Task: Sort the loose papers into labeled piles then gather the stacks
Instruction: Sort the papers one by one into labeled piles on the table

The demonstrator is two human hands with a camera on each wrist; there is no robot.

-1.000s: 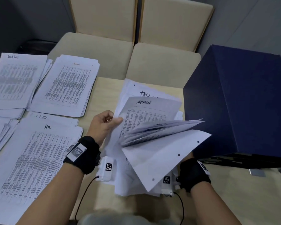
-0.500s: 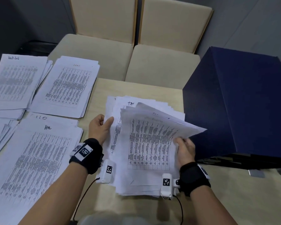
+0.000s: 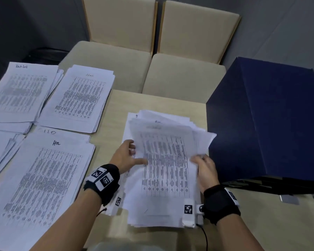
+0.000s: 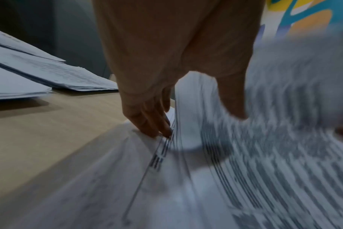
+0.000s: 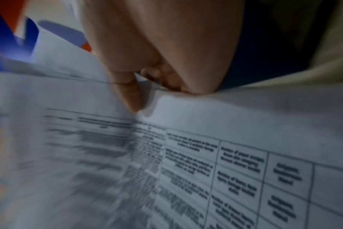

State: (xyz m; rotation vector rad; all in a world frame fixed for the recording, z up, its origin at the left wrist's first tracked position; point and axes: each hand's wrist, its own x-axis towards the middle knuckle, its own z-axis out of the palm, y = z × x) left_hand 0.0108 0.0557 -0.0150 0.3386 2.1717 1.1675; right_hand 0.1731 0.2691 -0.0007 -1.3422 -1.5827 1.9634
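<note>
Many loose white printed sheets (image 3: 163,171) lie between both hands. The left hand (image 3: 124,157), fingers spread, steadies the pile's edge, probably against sliding; the right hand (image 3: 204,169) pinches several lifted sheets, seemingly to read their labels.

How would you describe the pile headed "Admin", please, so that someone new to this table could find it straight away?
Start at the two beige chairs behind the table; four sorted piles lie at the table's left. The Admin pile is the far one nearest the chairs, overhanging the table's back edge. Its faint "Admin" heading sets it apart from the Hr pile just in front of it.
</note>
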